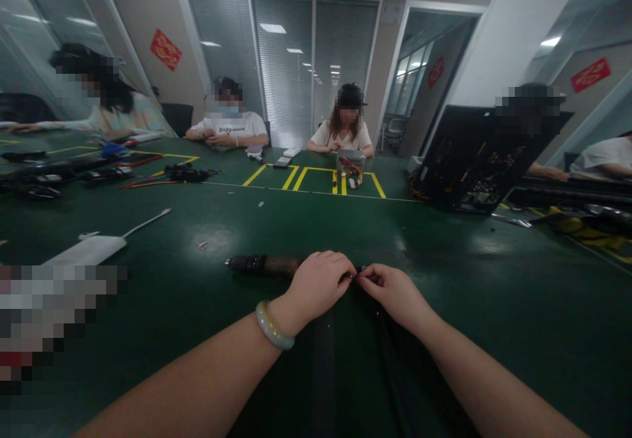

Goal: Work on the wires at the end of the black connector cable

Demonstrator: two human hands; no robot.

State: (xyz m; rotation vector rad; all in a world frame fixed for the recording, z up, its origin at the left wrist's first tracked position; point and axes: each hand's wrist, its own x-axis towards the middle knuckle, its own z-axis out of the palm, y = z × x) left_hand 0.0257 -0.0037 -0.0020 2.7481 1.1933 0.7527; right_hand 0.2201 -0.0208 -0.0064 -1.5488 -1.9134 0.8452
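My left hand (318, 284) and my right hand (390, 290) meet near the front middle of the green table (444, 280). Both are closed in a pinch on a small dark part (356, 273) between their fingertips; I cannot make out what it is. A pale bracelet (272, 327) sits on my left wrist. A dark electric screwdriver (264, 265) lies on the table just left of my left hand, partly hidden behind it. Dark cables or straps (385, 352) run from under my hands toward me.
A white device with a cable (93, 248) lies at the left. Several people sit around the far side. A black open computer case (474, 158) stands at the right. A clear box of wires (349, 166) sits among yellow floor-tape marks. Tools and cables lie far left.
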